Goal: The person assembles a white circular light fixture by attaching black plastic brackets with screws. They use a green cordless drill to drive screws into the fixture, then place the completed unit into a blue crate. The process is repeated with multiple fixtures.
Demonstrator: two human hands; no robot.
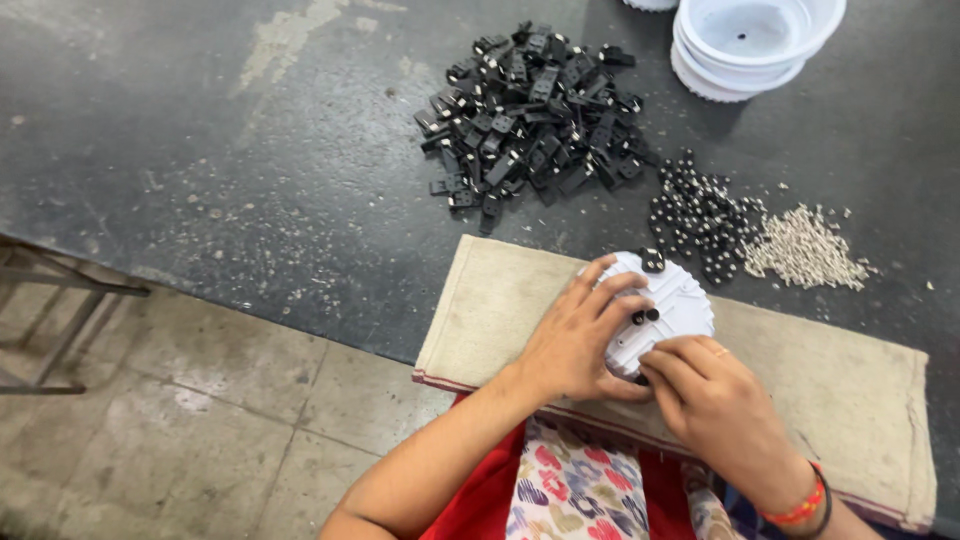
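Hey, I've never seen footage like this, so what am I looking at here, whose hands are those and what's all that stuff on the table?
There is no machine here. This is one picture from a camera worn on a person's head, looking down at their own two bare hands. The left hand and the right hand both hold a round white plastic part, which rests on a beige cloth spread over the near edge of a dark table. Small black pieces sit on the white part, near the fingers.

Further back on the table lie a heap of black plastic clips, a smaller cluster of small black round pieces, a little pile of pale tiny bits, possibly screws, and a stack of white bowls. At the left you see a tiled floor.
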